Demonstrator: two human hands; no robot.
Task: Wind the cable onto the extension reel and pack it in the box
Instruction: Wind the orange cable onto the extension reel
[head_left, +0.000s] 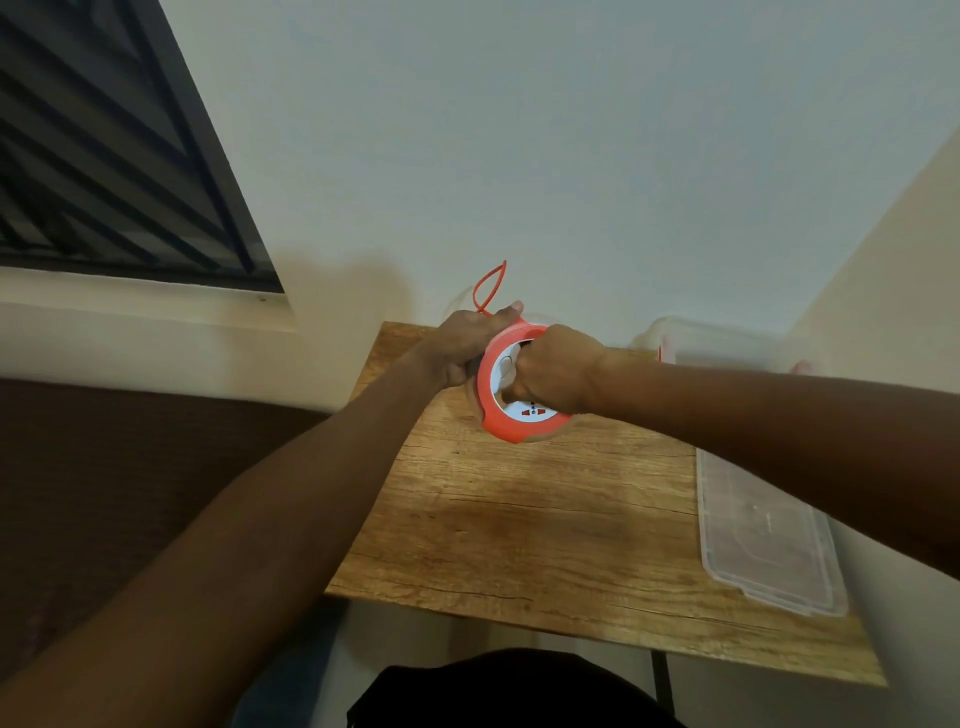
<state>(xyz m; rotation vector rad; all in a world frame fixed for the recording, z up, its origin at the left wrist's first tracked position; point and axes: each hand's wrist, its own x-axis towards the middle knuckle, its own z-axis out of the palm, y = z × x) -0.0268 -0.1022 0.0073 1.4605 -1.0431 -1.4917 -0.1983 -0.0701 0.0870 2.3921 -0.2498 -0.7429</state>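
Observation:
An orange extension reel (511, 428) with a white socket face stands tilted on the far part of the wooden table (519, 519). My left hand (467, 343) grips its upper left rim. A thin loop of orange cable (488, 288) sticks up behind that hand. My right hand (556, 366) is curled over the reel's white centre, gripping something there that its fingers hide. A clear plastic box (722, 340) stands at the far right of the table, partly behind my right arm. Its clear lid (763, 540) lies flat along the table's right edge.
The table stands against a pale wall in a corner. A dark window with slats (104, 145) is on the left wall. A brown surface (130, 467) lies left of the table. A dark chair back (509, 691) sits below the table's near edge.

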